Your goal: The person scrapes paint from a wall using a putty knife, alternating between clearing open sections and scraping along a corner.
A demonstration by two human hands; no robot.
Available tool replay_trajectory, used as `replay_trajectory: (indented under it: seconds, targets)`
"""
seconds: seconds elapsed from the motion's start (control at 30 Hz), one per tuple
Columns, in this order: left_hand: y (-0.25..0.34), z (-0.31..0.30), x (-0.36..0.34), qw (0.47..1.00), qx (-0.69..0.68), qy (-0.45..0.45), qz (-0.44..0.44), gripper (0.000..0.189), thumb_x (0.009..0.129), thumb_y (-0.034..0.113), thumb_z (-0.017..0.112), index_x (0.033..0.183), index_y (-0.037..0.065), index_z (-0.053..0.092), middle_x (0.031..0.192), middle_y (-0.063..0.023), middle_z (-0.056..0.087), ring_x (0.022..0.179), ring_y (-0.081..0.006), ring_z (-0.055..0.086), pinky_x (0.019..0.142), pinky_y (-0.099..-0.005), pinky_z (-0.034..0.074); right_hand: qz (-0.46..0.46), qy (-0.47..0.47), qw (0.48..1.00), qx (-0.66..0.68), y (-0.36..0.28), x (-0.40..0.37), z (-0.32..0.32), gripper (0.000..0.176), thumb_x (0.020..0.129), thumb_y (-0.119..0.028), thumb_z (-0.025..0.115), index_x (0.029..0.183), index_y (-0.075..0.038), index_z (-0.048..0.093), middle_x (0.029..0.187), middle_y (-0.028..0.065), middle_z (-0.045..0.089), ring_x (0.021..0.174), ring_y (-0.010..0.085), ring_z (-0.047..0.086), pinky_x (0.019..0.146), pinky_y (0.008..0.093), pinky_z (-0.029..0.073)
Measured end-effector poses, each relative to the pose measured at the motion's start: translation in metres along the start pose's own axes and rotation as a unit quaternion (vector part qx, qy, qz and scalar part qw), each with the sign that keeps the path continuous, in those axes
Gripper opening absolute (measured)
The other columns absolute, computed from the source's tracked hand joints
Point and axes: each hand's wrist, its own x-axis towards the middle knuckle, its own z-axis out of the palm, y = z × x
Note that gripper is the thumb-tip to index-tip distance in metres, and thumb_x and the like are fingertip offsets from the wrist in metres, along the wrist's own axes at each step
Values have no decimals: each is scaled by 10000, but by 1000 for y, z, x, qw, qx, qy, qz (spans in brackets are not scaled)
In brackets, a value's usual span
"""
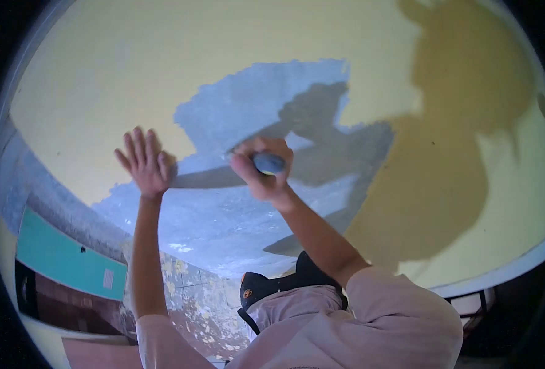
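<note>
My left hand (145, 165) lies flat on the wall with its fingers spread, at the border between yellow paint (118, 67) and a bare bluish-grey patch (235, 98). To its right, my right hand (263, 166) is wrapped round the dark, rounded handle of a hand tool (268, 163). A thin end of the tool shows just left of the fingers, against the grey patch; its exact shape is hard to make out. Shadows of the hand and tool fall across the patch.
A large shadow covers the yellow wall at the right. A turquoise panel (69, 253) stands at the lower left. Flaking paint and debris (201, 307) show below the patch. A dark strap or bag (272, 284) lies against my shirt. Dark furniture is at the lower right.
</note>
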Motion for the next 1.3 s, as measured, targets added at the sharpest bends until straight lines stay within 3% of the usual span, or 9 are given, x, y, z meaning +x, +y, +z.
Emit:
replay_trajectory:
  seconds: [0.07, 0.27, 0.4, 0.43, 0.47, 0.53, 0.73, 0.97, 1.3]
  targets:
    - [-2, 2, -17, 1000, 6, -15, 7, 527, 961, 343, 250, 1408, 71, 320, 1494, -145, 210, 1394, -332, 130, 1100, -520, -30, 248, 100, 946, 183, 0, -53, -32, 212, 758, -98, 700, 648, -80, 519, 602, -23, 541, 531, 74, 490, 464, 246, 368]
    - [88, -27, -87, 957, -196, -116, -178, 587, 910, 178, 497, 1421, 42, 242, 1476, -197, 214, 1372, -371, 176, 1105, -482, 145, 439, 178, 863, 178, -64, -165, -160, 265, 870, -291, 594, 972, -67, 496, 702, 3, 470, 593, 100, 461, 551, 248, 388]
    - [241, -75, -196, 696, -478, -348, -408, 597, 863, 47, 568, 1384, 20, 279, 1419, -161, 336, 1329, -282, 305, 1067, -413, 288, 537, 231, 809, 59, -111, -191, -196, 299, 925, -321, 510, 1064, -61, 461, 837, 35, 487, 680, 116, 497, 662, 283, 443]
    - [279, -80, -235, 416, -702, -222, -533, 572, 854, 31, 579, 1365, 23, 323, 1410, -143, 355, 1316, -268, 329, 1059, -399, 308, 532, 218, 818, 11, -123, -186, -201, 282, 941, -311, 495, 1060, -58, 457, 827, 34, 488, 690, 118, 506, 705, 302, 464]
    - [296, -102, -200, 579, -566, -445, -383, 497, 862, 30, 560, 1328, 21, 389, 1417, -140, 344, 1323, -254, 317, 1058, -378, 315, 498, 211, 841, -14, -125, -189, -211, 236, 928, -247, 541, 1046, -60, 457, 834, 30, 492, 718, 112, 516, 681, 289, 476]
    - [315, -111, -167, 470, -627, -457, -420, 443, 871, 74, 562, 1296, 33, 442, 1422, -158, 327, 1338, -276, 290, 1071, -390, 294, 458, 197, 862, -89, -130, -167, -224, 177, 907, -162, 574, 987, -68, 448, 783, 31, 494, 676, 114, 526, 595, 263, 477]
    - [271, -41, -1, 769, -560, -306, 23, 398, 820, 126, 626, 1207, 106, 537, 1356, -169, 404, 1311, -346, 317, 1080, -427, 280, 369, 228, 881, -188, -126, -66, -263, 193, 870, -82, 608, 922, -78, 422, 577, 13, 462, 420, 85, 432, 382, 226, 360]
    - [270, 19, 168, 912, -392, -19, 120, 354, 779, 102, 570, 1133, 100, 563, 1291, -113, 476, 1276, -280, 384, 1066, -493, 265, 83, 246, 925, -279, -111, 66, -285, 93, 895, -95, 571, 858, -75, 487, 531, 11, 426, 399, 92, 383, 384, 221, 326]
    - [303, 47, 166, 982, -105, -71, 137, 537, 831, 321, 512, 1358, 270, 418, 1461, 47, 322, 1361, -196, 268, 1092, -552, 47, -77, 178, 981, -29, -84, 163, -316, 267, 808, -86, 614, 652, -129, 401, 475, 11, 397, 350, 89, 335, 311, 267, 265]
